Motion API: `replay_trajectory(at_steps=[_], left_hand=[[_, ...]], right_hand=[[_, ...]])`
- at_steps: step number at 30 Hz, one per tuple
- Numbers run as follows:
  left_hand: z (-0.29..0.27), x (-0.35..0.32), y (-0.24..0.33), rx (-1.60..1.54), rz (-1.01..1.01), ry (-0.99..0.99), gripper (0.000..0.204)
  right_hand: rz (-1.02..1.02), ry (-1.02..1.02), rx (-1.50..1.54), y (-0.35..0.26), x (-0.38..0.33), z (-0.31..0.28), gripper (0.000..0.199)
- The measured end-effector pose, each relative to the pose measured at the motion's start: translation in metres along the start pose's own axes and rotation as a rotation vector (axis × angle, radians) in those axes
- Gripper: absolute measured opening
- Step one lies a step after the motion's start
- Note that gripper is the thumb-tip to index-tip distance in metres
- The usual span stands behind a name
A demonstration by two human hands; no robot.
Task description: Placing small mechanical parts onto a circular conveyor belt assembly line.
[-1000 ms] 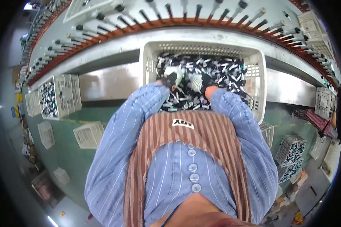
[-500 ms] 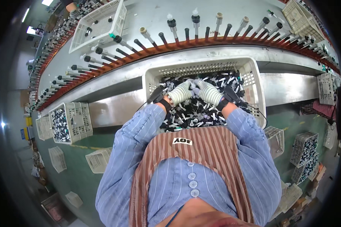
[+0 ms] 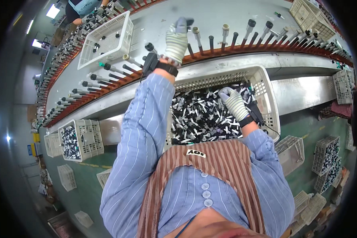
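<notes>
My left hand (image 3: 176, 41), in a white striped glove with grey fingertips, reaches over the row of upright pegs on the line. Its fingers are closed on a small black part (image 3: 189, 21), mostly hidden by the glove. My right hand (image 3: 235, 104), gloved alike, is low over the crate (image 3: 269, 95) in front of me. Its fingers curl together at the heap of small black, white and clear plastic parts (image 3: 198, 115); what lies between them is hidden.
Pegs, several carrying tube-shaped pieces (image 3: 225, 33), stand along a curved brown rail (image 3: 242, 51). A white basket (image 3: 127, 35) with a few black parts sits beyond it. A part-filled crate (image 3: 87, 139) stands at left. Another person's arm (image 3: 77, 20) shows at the far left.
My left hand has left the crate and moved up and forward to the pegs. My right hand has shifted slightly right, away from the left one. The view has turned a little.
</notes>
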State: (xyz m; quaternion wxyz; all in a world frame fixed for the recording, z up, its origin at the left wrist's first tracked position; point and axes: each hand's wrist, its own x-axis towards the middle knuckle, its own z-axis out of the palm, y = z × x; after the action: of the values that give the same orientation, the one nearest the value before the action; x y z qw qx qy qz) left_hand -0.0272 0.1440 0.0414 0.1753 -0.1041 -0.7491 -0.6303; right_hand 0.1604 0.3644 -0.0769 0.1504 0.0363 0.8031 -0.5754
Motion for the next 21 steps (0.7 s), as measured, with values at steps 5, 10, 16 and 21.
replay_trajectory(at_steps=[5,10,16,21], left_hand=[[-0.002,0.014,-0.023,0.088,-0.215,-0.114,0.044],[-0.035,0.012,-0.047,0.299,-0.134,-0.208,0.039],[-0.052,0.012,-0.043,-0.034,-0.332,-0.111,0.032],[-0.084,0.005,-0.054,-0.053,-0.357,-0.062,0.032]], right_hand=[[-0.013,0.006,-0.042,0.015,-0.001,0.002,0.025],[-0.107,0.031,0.074,0.026,0.012,-0.003,0.022],[-0.241,0.292,0.226,-0.065,0.037,-0.07,0.048],[-0.526,0.7,0.327,-0.1,0.104,-0.163,0.03]])
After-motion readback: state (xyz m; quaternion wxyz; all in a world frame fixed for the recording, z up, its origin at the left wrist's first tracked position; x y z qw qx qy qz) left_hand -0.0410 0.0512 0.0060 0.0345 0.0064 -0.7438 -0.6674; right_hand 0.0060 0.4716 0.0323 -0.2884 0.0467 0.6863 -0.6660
